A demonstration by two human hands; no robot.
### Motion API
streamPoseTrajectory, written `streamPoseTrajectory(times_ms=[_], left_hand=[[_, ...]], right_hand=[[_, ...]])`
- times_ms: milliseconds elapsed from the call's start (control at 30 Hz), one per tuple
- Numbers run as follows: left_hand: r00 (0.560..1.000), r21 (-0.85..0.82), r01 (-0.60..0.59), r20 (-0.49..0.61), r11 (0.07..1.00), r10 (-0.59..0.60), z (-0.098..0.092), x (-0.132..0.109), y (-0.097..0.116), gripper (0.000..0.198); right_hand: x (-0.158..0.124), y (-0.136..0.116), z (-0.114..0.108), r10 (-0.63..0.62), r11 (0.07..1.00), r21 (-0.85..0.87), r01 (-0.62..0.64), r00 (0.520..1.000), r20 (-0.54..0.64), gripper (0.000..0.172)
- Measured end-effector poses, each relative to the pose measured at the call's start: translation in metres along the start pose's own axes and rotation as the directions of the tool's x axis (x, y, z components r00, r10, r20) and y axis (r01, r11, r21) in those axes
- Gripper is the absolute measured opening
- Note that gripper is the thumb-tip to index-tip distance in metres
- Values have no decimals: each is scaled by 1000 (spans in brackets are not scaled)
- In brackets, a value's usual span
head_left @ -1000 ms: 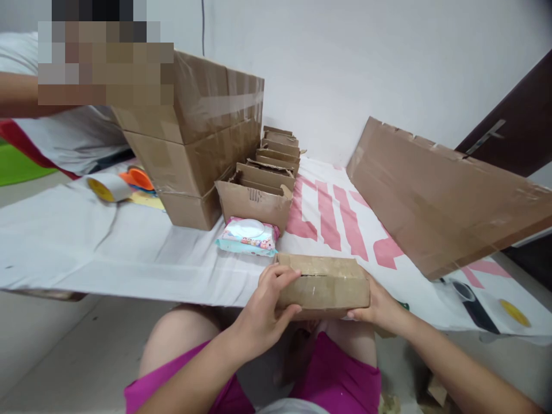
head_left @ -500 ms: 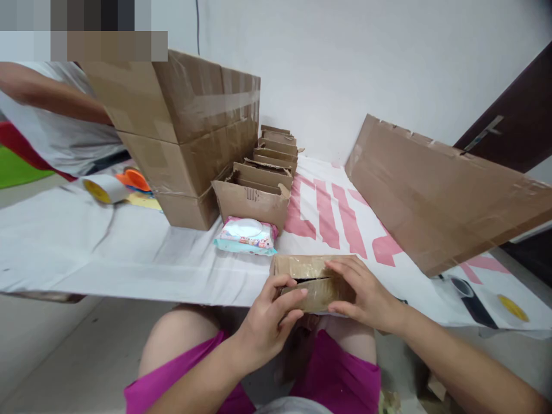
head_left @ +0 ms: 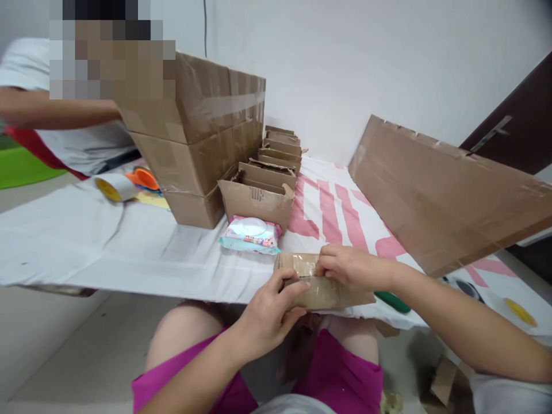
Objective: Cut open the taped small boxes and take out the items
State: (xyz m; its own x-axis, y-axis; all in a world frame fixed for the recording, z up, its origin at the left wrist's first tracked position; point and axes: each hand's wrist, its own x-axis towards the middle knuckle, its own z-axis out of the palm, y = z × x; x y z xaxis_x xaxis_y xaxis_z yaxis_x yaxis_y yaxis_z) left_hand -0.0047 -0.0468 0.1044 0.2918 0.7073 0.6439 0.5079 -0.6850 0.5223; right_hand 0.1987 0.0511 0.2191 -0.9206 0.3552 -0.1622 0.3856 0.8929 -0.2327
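A small taped cardboard box (head_left: 328,292) lies at the near edge of the white and pink sheet (head_left: 129,247), just above my knees. My left hand (head_left: 269,313) grips its left end, thumb on top and fingers curled round the front. My right hand (head_left: 345,266) rests on the box's top, fingers pinched together at the seam near the middle. Whatever the pinch holds is too small to make out. A pack of wet wipes (head_left: 250,234) lies just beyond the box.
A row of small open boxes (head_left: 265,184) runs back to the wall beside a stack of large cartons (head_left: 202,138). A long flat carton (head_left: 440,195) leans at the right. Tape rolls (head_left: 114,187) lie at left; another person (head_left: 64,115) sits there. A green object (head_left: 392,302) lies near my right wrist.
My right hand moved from the box's right end up onto its top and pinched at the seam. The left hand kept its grip on the left end.
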Motion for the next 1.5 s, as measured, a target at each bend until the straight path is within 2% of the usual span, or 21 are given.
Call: streamPoseTrajectory(times_ms=[100, 233, 367, 500, 600, 700, 833, 967, 1033, 1167, 1233, 1400, 1500], left_hand=[[1000, 13, 6, 22, 1000, -7, -2, 4, 2, 47], [995, 30, 63, 72, 998, -65, -7, 7, 2, 51], [980, 24, 148, 129, 989, -150, -11, 9, 1, 47], [979, 9, 143, 147, 990, -143, -10, 10, 2, 47], [978, 26, 154, 141, 988, -157, -10, 11, 1, 46], [976, 68, 184, 105, 981, -190, -12, 10, -3, 41], [976, 73, 205, 64, 976, -210, -9, 9, -7, 45], [976, 24, 216, 8, 976, -216, 0, 12, -8, 54], [978, 6, 210, -3, 978, -210, 3, 13, -7, 52], [979, -2, 204, 2, 979, -204, 4, 16, -5, 44], [979, 5, 202, 16, 979, -202, 3, 18, -4, 41], [976, 13, 205, 68, 979, -205, -1, 21, -3, 34], [976, 6, 204, 70, 979, -204, -2, 21, -3, 33]], right_hand=[[4, 5, -2, -24, 997, -75, 27, 999, 45, 16], [-1, 16, -1, -51, 986, -155, 53, 999, 17, 15], [-21, 32, 1, 17, 997, -74, -22, 998, -63, 16], [-43, 44, 7, 69, 997, -20, -73, 984, -165, 14], [-61, 56, 13, 98, 994, -30, -107, 967, -236, 19], [-88, 79, 20, 213, 969, -66, -240, 937, -276, 22], [-131, 107, 29, 406, 894, -48, -446, 851, -334, 15], [-152, 104, 39, 440, 887, 69, -456, 792, -423, 7], [-150, 91, 42, 456, 884, 129, -448, 772, -443, 4], [-129, 69, 42, 434, 898, 184, -399, 746, -505, 19], [-111, 64, 39, 399, 916, 200, -347, 748, -530, 24], [-52, 66, 33, 295, 943, 289, -166, 818, -494, 32], [-21, 73, 35, 286, 925, 350, -144, 873, -395, 36]])
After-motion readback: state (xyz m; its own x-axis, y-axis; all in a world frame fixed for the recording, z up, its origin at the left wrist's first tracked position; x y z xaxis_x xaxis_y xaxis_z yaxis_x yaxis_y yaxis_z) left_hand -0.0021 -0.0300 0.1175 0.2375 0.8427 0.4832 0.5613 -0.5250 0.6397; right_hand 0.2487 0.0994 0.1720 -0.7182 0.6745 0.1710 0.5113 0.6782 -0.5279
